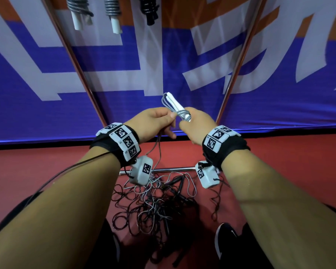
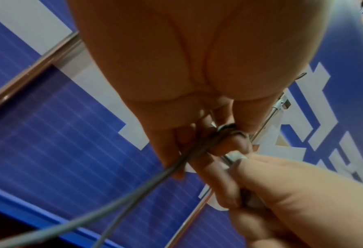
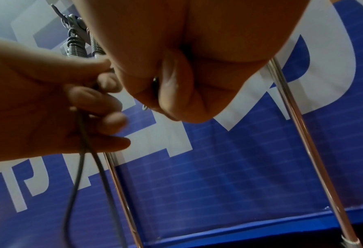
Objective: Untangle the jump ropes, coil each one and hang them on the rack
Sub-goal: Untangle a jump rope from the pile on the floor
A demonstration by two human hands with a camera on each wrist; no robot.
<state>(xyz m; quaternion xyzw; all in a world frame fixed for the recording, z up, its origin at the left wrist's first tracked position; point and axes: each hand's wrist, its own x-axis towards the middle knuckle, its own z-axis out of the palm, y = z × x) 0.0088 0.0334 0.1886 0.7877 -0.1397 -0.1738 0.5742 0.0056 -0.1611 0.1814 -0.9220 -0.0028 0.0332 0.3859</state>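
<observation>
My right hand (image 1: pixel 197 123) grips the two white handles (image 1: pixel 177 108) of a grey jump rope, held upright at chest height in front of the rack. A few grey loops (image 1: pixel 166 102) lie alongside the handles. My left hand (image 1: pixel 157 121) pinches the grey cord (image 2: pixel 176 164) just left of the handles, and two strands (image 3: pixel 80 151) run down from it. They lead toward a tangled pile of grey and black ropes (image 1: pixel 153 206) on the red floor between my feet. Three coiled ropes (image 1: pixel 111 8) hang at the top of the rack, two with white handles, one black (image 1: pixel 148 8).
Two slanted chrome rack poles (image 1: pixel 76 61) (image 1: pixel 239 61) frame the hands, and a low chrome crossbar (image 1: pixel 173 168) lies above the pile. A blue, white and orange banner (image 1: pixel 47 84) stands behind. My black shoe (image 1: pixel 225 237) is right of the pile.
</observation>
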